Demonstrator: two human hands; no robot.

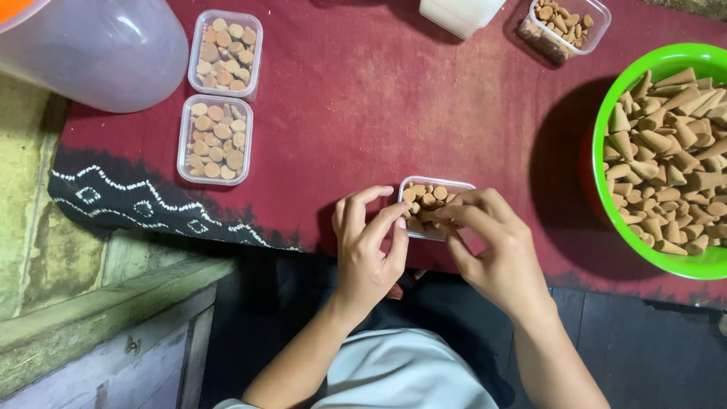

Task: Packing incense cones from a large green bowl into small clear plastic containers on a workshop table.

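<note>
Resting at the near edge of the worktop, which is covered by a dark red cloth with a black, white-patterned border, is a small clear plastic box partly filled with upright brown incense cones. Left hand: fingers curled, fingertips touching the box's left wall, steadying it; no cone visibly held. Right hand: thumb and forefinger pinched together over the box's right side, among the cones; whether a cone sits between the fingertips cannot be told, since the fingers cover that spot. Both hands close together, meeting at the box. Green round bowl: at the right edge of the worktop, well filled with loose cones lying in all directions. Two filled clear boxes, cones standing base-up in rows, placed one behind the other at the far left of the cloth, well apart from the hands. One further clear box of cones at the far right, tilted, beside a white container cut off by the frame. Large translucent grey vessel at the far left corner. Pale garment visible below, between the forearms.
</note>
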